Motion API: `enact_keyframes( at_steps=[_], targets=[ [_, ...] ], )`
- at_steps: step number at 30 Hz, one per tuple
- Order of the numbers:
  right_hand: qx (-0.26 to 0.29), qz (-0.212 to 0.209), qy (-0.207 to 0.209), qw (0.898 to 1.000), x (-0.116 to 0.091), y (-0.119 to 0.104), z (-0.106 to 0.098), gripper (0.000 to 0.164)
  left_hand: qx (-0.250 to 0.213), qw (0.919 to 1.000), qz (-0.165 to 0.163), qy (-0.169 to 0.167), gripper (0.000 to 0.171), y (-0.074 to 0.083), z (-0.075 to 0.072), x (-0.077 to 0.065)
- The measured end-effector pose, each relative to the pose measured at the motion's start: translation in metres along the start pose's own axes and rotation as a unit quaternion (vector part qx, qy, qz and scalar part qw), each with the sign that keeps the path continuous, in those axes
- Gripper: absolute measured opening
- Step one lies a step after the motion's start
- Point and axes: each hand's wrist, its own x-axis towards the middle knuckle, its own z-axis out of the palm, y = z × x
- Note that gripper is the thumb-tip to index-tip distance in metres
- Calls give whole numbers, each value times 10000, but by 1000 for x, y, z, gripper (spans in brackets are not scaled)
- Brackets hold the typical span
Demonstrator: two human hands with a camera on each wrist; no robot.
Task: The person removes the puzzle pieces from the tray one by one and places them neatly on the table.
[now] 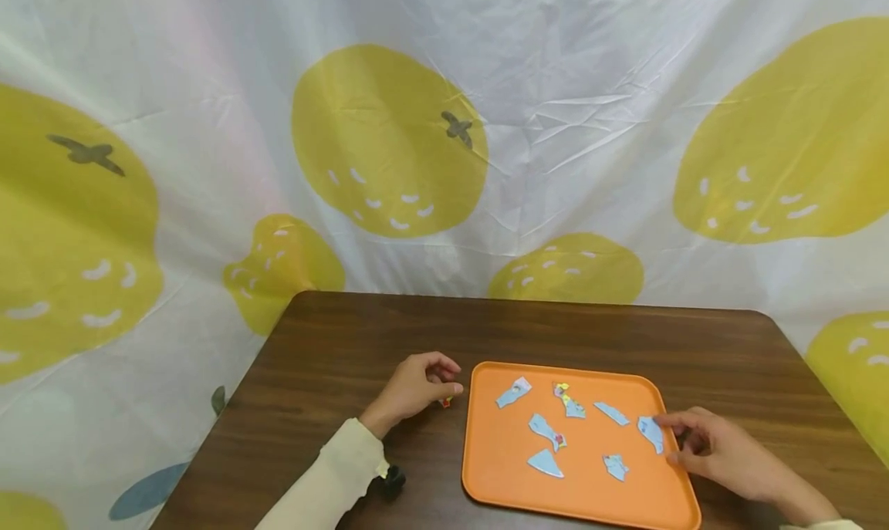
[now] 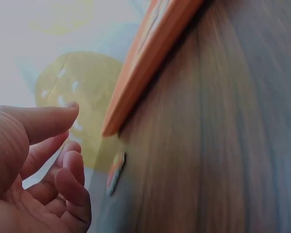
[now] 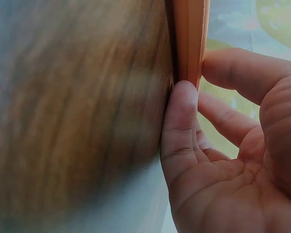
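Observation:
My left hand point(image 1: 420, 383) hovers over the table left of the tray, its fingers loosely bent and nothing between them. Close to it, a small red-and-yellow piece point(image 2: 116, 174) lies on the tabletop, apart from the fingertips in the left wrist view. On the right, my right hand point(image 1: 722, 449) grips the rim of an orange tray point(image 3: 190, 39), with digits on both sides of the edge. One fingertip reaches over the rim beside a light-blue irregular piece point(image 1: 651, 433); whether it touches that piece is unclear.
Several other light-blue irregular pieces lie spread in the tray, among them a triangular one point(image 1: 545, 463) and one with yellow on it point(image 1: 569, 400). The dark wooden table point(image 1: 389, 322) backs onto a fruit-print curtain point(image 1: 556, 152). A small black object point(image 1: 393, 480) sits by the left cuff.

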Motion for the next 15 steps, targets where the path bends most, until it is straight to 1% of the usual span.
enact_keyframes(
  at_steps=[5, 7, 13, 15],
  targets=[
    [-14, 29, 16, 10000, 0, 0, 0, 40, -80, 9999, -29, -68, 28, 12, 12, 6],
    [-19, 1, 34, 10000, 0, 0, 1, 40, -40, 10000, 4, -90, 28, 18, 18, 8],
    [-5, -6, 41, 10000, 1, 0, 0, 40, 252, 9993, 223, -166, 30, 32, 34, 15],
    [5, 25, 28, 10000, 1, 0, 0, 40, 327, 9990, 231, -219, 32, 34, 39, 18]
  ],
)
